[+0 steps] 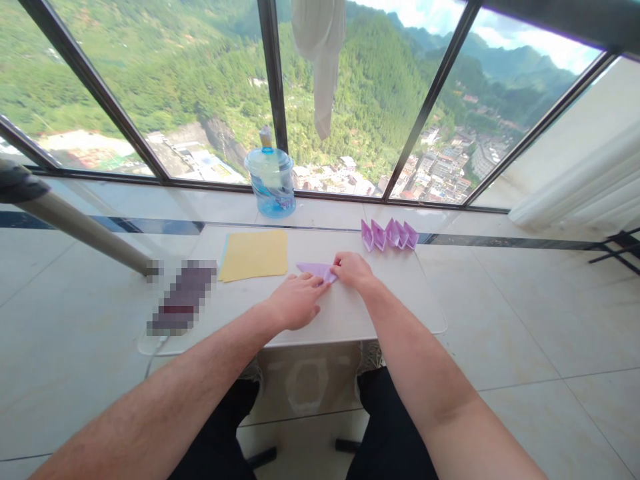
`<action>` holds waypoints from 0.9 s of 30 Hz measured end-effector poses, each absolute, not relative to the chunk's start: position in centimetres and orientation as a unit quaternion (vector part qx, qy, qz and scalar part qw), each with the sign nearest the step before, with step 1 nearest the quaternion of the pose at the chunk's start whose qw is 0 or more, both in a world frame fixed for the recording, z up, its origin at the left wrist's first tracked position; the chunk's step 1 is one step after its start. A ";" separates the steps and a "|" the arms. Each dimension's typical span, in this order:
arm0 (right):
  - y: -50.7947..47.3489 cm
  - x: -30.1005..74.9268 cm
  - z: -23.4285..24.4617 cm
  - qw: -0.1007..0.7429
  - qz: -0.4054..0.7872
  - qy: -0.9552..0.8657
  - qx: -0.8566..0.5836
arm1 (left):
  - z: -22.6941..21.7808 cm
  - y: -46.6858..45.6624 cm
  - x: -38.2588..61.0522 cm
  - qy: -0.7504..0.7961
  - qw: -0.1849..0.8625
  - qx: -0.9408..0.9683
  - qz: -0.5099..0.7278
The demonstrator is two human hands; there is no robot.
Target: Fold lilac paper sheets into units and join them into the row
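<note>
A piece of purple paper point(316, 268), folded to a long pointed shape, lies on the white table point(350, 313) between my hands. My left hand point(298, 301) rests flat over its near side, fingers stretched out and touching the paper. At the paper's right end, my right hand point(352, 269) is closed, with thumb and fingers pinching the corner. Part of the paper is hidden under my fingers. Several purple folded paper boats point(395, 235) stand in a row at the table's far right.
A stack of yellow paper sheets point(255, 255) lies left of my hands. Farther left is a blurred-out dark object point(185, 297) with a white cable point(156, 350). Behind the table, a blue water jug point(273, 187) stands by the window. A grey pole point(95, 227) slants in from the left.
</note>
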State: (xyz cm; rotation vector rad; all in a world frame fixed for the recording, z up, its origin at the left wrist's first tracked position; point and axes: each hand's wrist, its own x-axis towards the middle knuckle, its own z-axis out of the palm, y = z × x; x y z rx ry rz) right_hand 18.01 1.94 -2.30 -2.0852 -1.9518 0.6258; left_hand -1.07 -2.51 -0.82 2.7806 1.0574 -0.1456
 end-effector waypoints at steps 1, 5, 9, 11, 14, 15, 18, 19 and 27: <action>2.0 18.0 -2.3 0.103 0.214 -0.663 -0.710 | -0.9 -2.5 -1.0 0.353 0.080 0.931 -0.048; 2.3 18.2 -2.6 0.090 0.215 -0.661 -0.713 | -1.0 -2.5 -1.0 0.352 0.074 0.932 -0.047; 2.4 18.3 -2.9 0.086 0.212 -0.661 -0.714 | -1.0 -2.5 -1.1 0.350 0.067 0.933 -0.053; 2.4 18.3 -2.9 0.086 0.210 -0.663 -0.714 | -1.0 -2.4 -1.1 0.345 0.064 0.934 -0.061; 2.4 18.2 -2.9 0.087 0.207 -0.663 -0.715 | -0.9 -2.3 -0.9 0.337 0.067 0.936 -0.072; 2.4 18.2 -2.9 0.087 0.207 -0.662 -0.715 | -0.9 -2.3 -0.9 0.337 0.068 0.936 -0.073; 2.2 18.3 -3.0 0.090 0.203 -0.654 -0.723 | -0.9 -2.2 -0.8 0.339 0.071 0.935 -0.075; 2.0 18.4 -3.0 0.094 0.199 -0.652 -0.726 | -0.9 -2.2 -0.7 0.339 0.071 0.935 -0.075; -0.2 18.9 -3.4 0.128 0.140 -0.650 -0.736 | -1.1 -2.0 -0.8 0.343 0.076 0.933 -0.075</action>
